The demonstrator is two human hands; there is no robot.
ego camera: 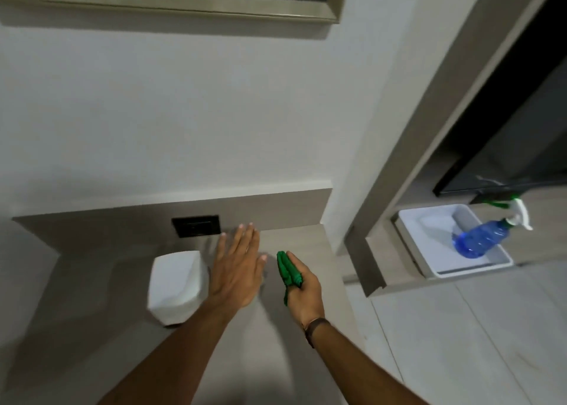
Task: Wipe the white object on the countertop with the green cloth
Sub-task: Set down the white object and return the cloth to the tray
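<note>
A white faceted object (176, 285) stands on the beige countertop (294, 242), left of centre. My left hand (237, 266) hovers flat just to its right, fingers stretched out and apart, holding nothing; its edge is close to the object's right side. My right hand (302, 291) is further right, closed around a bunched green cloth (288, 271) that sticks out forward from the fist. The cloth is apart from the white object, with my left hand between them.
A black wall socket (196, 225) sits in the backsplash behind the white object. To the right, past a wall corner, a white tray (411, 229) on a lower shelf holds a blue spray bottle (481, 236). Pale floor tiles lie at lower right.
</note>
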